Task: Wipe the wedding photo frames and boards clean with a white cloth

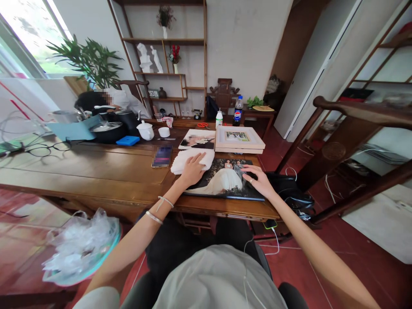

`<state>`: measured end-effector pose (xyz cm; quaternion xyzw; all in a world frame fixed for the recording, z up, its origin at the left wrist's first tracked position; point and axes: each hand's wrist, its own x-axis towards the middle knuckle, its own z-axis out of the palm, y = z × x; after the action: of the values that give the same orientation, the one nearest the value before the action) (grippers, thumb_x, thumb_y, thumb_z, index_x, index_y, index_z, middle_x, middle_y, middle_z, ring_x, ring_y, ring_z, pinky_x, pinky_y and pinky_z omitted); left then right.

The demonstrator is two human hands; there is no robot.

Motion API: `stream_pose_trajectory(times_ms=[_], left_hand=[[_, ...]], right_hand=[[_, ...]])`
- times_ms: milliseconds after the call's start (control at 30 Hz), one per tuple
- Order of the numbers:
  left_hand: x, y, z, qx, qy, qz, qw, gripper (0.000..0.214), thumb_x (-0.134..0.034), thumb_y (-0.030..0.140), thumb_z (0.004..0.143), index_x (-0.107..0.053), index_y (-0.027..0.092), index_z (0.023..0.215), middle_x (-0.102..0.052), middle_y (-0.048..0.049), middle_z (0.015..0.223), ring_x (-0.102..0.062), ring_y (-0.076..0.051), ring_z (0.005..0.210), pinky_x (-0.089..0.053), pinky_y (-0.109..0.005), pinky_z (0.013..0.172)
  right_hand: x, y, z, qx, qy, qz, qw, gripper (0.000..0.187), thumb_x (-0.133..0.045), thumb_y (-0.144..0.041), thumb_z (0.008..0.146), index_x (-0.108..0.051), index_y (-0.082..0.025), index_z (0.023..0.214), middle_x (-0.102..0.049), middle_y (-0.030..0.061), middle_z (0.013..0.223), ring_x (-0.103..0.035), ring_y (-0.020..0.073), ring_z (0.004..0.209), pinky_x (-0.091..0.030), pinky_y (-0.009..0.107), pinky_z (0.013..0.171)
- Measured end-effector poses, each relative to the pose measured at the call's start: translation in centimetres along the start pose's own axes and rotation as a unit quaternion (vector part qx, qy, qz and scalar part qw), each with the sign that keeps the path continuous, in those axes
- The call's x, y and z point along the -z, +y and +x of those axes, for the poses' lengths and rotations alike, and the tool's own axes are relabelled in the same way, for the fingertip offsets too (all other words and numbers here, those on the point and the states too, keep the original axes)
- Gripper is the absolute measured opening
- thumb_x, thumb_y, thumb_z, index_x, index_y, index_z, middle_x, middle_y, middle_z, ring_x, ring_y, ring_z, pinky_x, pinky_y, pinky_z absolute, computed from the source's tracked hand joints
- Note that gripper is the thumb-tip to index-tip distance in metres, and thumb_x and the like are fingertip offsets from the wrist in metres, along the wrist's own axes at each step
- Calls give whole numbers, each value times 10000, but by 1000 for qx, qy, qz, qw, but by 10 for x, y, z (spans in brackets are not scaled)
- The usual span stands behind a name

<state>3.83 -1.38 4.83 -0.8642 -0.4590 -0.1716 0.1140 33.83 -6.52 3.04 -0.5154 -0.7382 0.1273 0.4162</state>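
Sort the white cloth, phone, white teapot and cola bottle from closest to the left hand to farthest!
From the left hand:
1. White cloth, under the hand, touching.
2. Phone, just to its left on the table.
3. White teapot, farther back left.
4. Cola bottle, far back right.

**Worn Items and Dress: Findings**

We record a loose, pale grey-green fabric top (219, 274) covering the torso, with a lighter short sleeve (96, 298) at the left shoulder. Both forearms are bare below the sleeves. Dark, near-black trousers (180, 249) cover the lap. We note a thin white cable (249, 285) running down across the front of the top. Just behind the left hand (192, 170), the wrist carries two items: a slim silver-coloured metal bangle (153, 217) and a finer pale cord bracelet (165, 201) with a loose end. The right hand (261, 182) bears one narrow band ring (251, 181) on a finger; its material we cannot tell.
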Motion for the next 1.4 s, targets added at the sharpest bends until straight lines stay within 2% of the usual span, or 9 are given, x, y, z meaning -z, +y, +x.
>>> stream_pose_trajectory(times_ms=[133,400,567,700,867,967,1067,1233,1400], left_hand=[[4,-1,-4,14,7,-4,1000,241,-484,230,870,-719,183,891,-353,-59,1506,-354,-278,1362,-325,-465,1087],[10,4,9,57,-13,8,998,273,-474,299,909,-678,166,1030,-343,-111,1505,-417,-312,1307,-422,-498,967],[13,-1,8,34,-14,-2,999,274,-463,134,860,-668,169,1038,-417,-94,1465,-435,-274,1298,-425,-458,984],[32,12,-20,5,-42,-14,999,310,-445,56,809,-695,158,960,-472,-107,1422,-424,-256,1320,-436,-418,994],[60,65,-82,-23,-31,17,999,285,-488,63,802,-728,180,900,-482,-103,1414,-474,-304,1264,-473,-459,928],[67,86,-101,-40,-11,0,999,239,-526,118,815,-734,214,881,-469,-60,1430,-474,-296,1250,-472,-458,927],[58,78,-86,-22,-11,-15,1000,207,-541,158,817,-723,187,910,-422,-88,1462,-407,-295,1313,-432,-464,989],[31,26,-24,6,-36,-7,999,251,-506,292,876,-696,184,1000,-394,-107,1476,-322,-320,1369,-244,-605,1090],[18,-2,5,11,-59,2,998,292,-444,302,925,-665,208,1092,-386,-96,1484,-297,-312,1383,-252,-618,1074]], right_hand=[[-3,1,8,10,-7,44,999,306,-664,-374,783,-694,-262,1067,-610,74,1281,-531,254,1216,-360,482,1077],[-4,3,5,14,-65,22,998,435,-646,-406,810,-625,-259,1218,-511,60,1402,-349,248,1378,-246,497,1151],[-2,3,5,20,-83,18,996,447,-629,-399,820,-602,-270,1248,-483,49,1425,-313,244,1396,-225,506,1156],[-2,3,4,19,-81,17,996,434,-626,-405,819,-603,-296,1239,-487,33,1423,-318,241,1394,-240,510,1150],[-3,1,3,21,-73,10,997,418,-626,-401,817,-617,-287,1219,-507,43,1407,-344,244,1381,-255,498,1146],[-1,-2,3,23,-74,3,997,417,-624,-397,818,-620,-275,1217,-511,53,1402,-348,242,1379,-254,491,1148],[0,-3,4,30,-81,-4,996,423,-624,-390,818,-614,-278,1225,-511,50,1402,-348,244,1378,-261,499,1144],[0,0,5,36,-92,1,995,436,-634,-384,811,-607,-282,1234,-491,47,1419,-349,245,1377,-258,503,1143],[-1,3,4,28,-88,12,996,436,-637,-390,812,-606,-292,1236,-485,41,1424,-335,239,1385,-245,503,1148]])
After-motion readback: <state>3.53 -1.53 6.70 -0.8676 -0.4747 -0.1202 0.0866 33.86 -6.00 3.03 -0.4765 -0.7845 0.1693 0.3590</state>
